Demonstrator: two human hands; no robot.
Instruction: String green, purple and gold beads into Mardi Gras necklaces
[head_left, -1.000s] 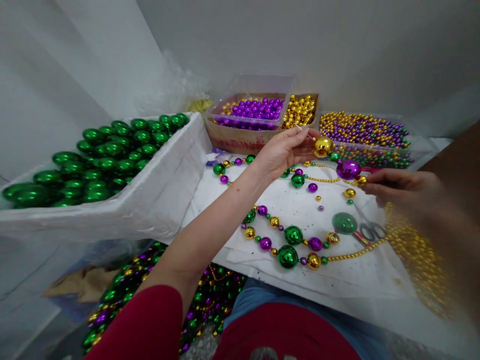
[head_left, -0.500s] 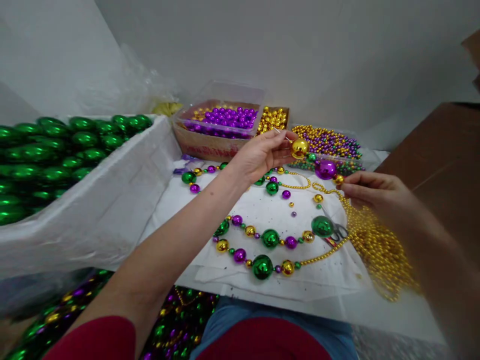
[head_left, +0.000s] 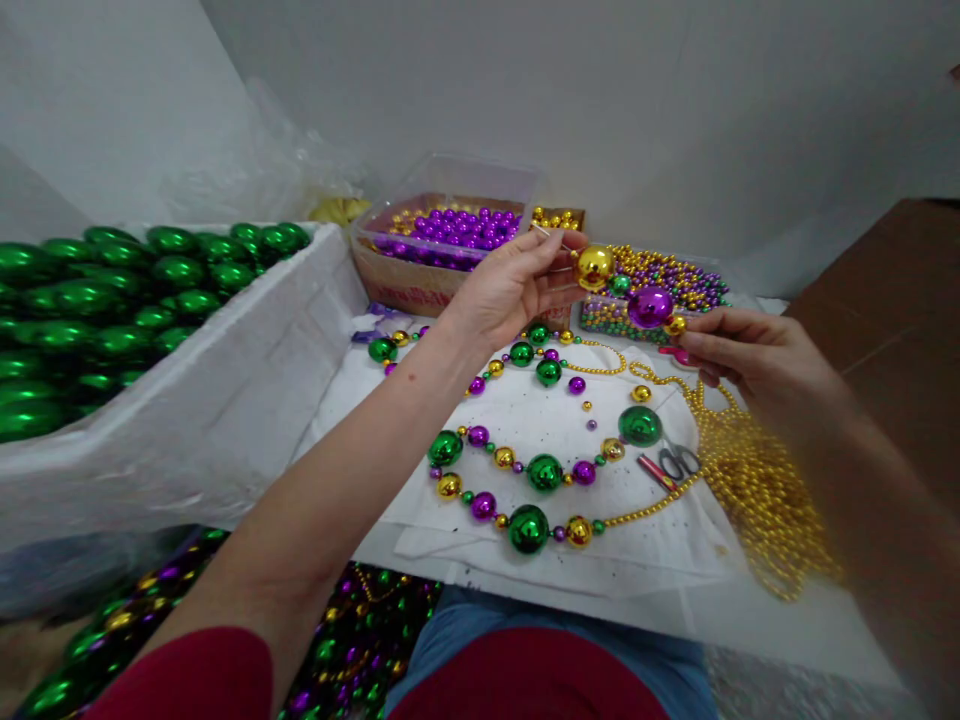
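1. Left hand [head_left: 517, 285]: thumb and fingers pinched on a thin pale stick [head_left: 550, 238], just beside a gold bead [head_left: 595, 268].
2. Right hand [head_left: 750, 350]: thumb and fingertips clamped at a small gold bead [head_left: 676, 325].
3. Short bead row [head_left: 650, 306] hangs in the air between the hands, over the table: gold, green, purple, small gold.
4. Below, on white cloth [head_left: 465, 545]: long strand [head_left: 529, 528] of green, gold and purple beads; scissors [head_left: 679, 462] near its gold-chain end.
5. Right side of table: heap of gold chain [head_left: 772, 510], below the right hand.
6. Left: white box [head_left: 247, 400] of big green beads [head_left: 120, 300].
7. Behind: clear tray [head_left: 480, 165] of purple beads [head_left: 469, 228].
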